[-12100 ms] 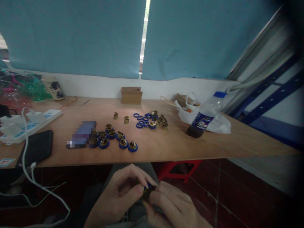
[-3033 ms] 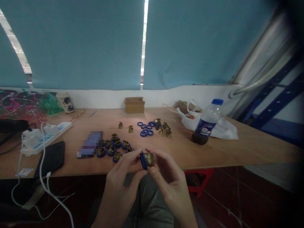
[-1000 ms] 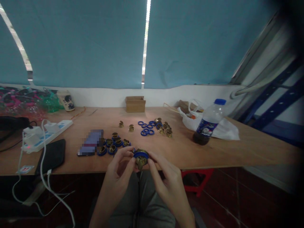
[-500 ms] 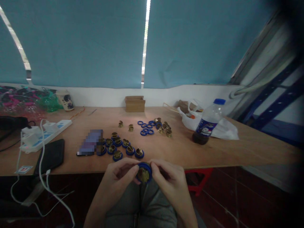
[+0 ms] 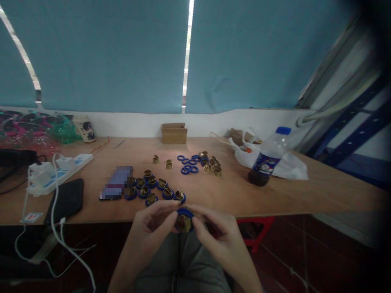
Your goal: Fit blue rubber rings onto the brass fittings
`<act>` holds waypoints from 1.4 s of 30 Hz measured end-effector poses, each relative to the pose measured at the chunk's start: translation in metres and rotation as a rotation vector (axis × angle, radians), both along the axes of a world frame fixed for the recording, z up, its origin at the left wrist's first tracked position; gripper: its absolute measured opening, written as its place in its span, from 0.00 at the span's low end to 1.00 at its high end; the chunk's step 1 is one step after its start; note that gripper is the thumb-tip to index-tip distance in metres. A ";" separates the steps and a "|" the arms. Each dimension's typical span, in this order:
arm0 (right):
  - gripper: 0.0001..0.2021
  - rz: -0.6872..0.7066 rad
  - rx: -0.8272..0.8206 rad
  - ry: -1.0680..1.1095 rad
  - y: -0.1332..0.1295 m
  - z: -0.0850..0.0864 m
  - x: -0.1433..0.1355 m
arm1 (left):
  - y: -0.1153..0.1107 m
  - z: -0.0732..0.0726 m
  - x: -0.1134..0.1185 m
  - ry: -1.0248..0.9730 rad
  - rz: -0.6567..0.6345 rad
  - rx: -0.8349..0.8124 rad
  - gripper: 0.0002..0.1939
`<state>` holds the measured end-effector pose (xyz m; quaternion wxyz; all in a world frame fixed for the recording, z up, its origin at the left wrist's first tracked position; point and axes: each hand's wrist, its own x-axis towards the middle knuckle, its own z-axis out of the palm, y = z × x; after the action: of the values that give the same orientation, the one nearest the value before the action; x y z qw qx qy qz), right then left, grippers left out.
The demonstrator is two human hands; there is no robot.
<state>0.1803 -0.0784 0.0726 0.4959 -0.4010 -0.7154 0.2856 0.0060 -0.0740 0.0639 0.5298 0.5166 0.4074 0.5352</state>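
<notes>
Between my two hands, just off the table's front edge, is a round brass-coloured metal piece with a blue ring around it. My left hand pinches its left side between thumb and fingers. On the right side, my right hand grips the ring's rim with thumb and fingertips. Beyond my hands lie several similar brass pieces seated in blue rings. Farther back are loose blue rings and bare brass pieces, with two more brass pieces standing to the left of them.
A phone with a blurred screen lies left of the ringed pieces. A power strip with cables and a black pad are farther left. At right stand a cola bottle and a white plastic bag. A cardboard box sits behind.
The ringed brass piece has turned in my fingers, showing a smoother, rounder face. My right hand's fingers have shifted across the top of the ring, with the thumb lower on its side.
</notes>
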 end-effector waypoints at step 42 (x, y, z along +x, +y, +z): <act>0.14 0.078 -0.286 0.076 0.013 -0.016 -0.005 | 0.005 -0.005 0.013 -0.058 0.200 -0.102 0.10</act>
<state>0.1756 -0.0657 0.0561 0.4491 -0.4283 -0.6631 0.4186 0.0186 -0.0695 0.0588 0.5110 0.4300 0.4680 0.5787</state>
